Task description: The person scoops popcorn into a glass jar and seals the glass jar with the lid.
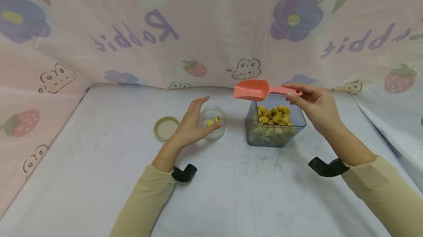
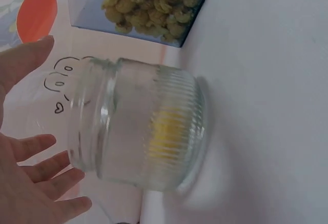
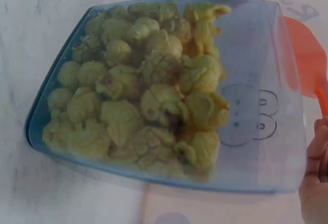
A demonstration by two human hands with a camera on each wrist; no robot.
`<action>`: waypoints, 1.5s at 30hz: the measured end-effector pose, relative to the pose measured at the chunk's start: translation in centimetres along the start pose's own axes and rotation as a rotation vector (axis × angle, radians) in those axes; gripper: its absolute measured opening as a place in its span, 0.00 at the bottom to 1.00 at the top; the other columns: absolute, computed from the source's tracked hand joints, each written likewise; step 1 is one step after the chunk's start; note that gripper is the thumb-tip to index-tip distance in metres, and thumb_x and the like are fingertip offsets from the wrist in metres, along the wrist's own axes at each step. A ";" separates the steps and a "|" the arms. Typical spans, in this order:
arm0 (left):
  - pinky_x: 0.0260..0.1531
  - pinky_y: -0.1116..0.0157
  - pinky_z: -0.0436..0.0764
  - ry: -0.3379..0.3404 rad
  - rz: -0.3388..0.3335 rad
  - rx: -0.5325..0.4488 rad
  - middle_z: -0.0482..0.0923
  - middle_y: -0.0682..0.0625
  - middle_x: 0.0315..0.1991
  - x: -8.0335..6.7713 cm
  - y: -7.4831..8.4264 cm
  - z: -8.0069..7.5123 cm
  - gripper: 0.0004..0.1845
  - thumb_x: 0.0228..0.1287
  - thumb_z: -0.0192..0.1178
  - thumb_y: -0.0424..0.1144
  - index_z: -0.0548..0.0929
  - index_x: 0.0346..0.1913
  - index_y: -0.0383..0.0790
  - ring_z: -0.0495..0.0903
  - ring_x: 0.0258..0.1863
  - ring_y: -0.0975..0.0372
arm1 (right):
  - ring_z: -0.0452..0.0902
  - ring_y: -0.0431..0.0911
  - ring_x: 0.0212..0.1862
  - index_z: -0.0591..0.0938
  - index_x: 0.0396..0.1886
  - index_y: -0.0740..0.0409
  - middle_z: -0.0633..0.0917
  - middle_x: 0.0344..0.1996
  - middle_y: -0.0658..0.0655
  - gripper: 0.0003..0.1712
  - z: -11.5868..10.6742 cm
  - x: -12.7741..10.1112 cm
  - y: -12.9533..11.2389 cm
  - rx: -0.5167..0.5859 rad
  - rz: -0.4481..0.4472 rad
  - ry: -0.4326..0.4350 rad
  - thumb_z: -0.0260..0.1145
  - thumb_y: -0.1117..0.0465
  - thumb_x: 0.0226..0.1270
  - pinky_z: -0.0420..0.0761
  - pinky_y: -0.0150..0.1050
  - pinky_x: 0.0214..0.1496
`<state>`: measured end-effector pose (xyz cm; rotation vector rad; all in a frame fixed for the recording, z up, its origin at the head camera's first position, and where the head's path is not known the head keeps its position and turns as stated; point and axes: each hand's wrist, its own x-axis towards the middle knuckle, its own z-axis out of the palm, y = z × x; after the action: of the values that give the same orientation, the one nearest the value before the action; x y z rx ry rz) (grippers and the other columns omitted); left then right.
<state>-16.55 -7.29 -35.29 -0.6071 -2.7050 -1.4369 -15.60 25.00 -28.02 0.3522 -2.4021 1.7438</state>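
Observation:
A red plastic scoop [image 1: 252, 90] is held by its handle in my right hand [image 1: 318, 108], above the back of a clear square container [image 1: 275, 137]. Yellow popcorn [image 1: 274, 115] fills much of that container. To its left stands a small glass jar [image 1: 213, 134] with a few popcorn pieces [image 2: 169, 131] at the bottom. My left hand [image 1: 193, 125] is spread beside the jar's mouth, thumb and fingers apart. In the left wrist view the fingers lie near the jar's rim without curling round it. The scoop's bowl looks bare in the head view.
A round gold-rimmed lid [image 1: 166, 128] lies on the white table [image 1: 99, 156], left of the jar. Behind the table hangs a printed pink curtain [image 1: 211, 27] with flowers and strawberries. Each wrist carries a black camera mount [image 1: 185, 173].

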 end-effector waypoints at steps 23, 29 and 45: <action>0.70 0.51 0.60 -0.041 0.041 -0.044 0.55 0.43 0.72 2.0 3.1 2.1 0.51 0.53 0.71 0.51 0.53 0.74 0.41 0.56 0.72 0.52 | 0.81 0.36 0.32 0.84 0.48 0.66 0.85 0.36 0.48 0.14 -3.1 -1.6 0.5 0.224 -0.075 0.107 0.64 0.74 0.62 0.80 0.23 0.38; 0.70 0.50 0.60 -0.056 0.062 -0.038 0.54 0.44 0.73 2.3 3.4 2.5 0.51 0.54 0.70 0.52 0.52 0.74 0.42 0.56 0.72 0.53 | 0.81 0.36 0.31 0.85 0.47 0.65 0.84 0.36 0.48 0.14 -3.6 -2.0 0.7 0.212 -0.053 0.135 0.65 0.73 0.61 0.80 0.22 0.38; 0.70 0.51 0.61 -0.148 0.115 -0.068 0.54 0.47 0.73 3.3 4.4 4.4 0.53 0.52 0.71 0.51 0.51 0.75 0.45 0.55 0.72 0.55 | 0.81 0.37 0.33 0.84 0.47 0.64 0.83 0.38 0.49 0.14 -5.6 -3.0 1.7 0.160 -0.053 0.121 0.63 0.74 0.63 0.80 0.22 0.38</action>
<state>-17.39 -0.48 -33.72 -0.8910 -2.6861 -1.5172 -13.29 31.12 -28.63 0.3161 -2.1586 1.8814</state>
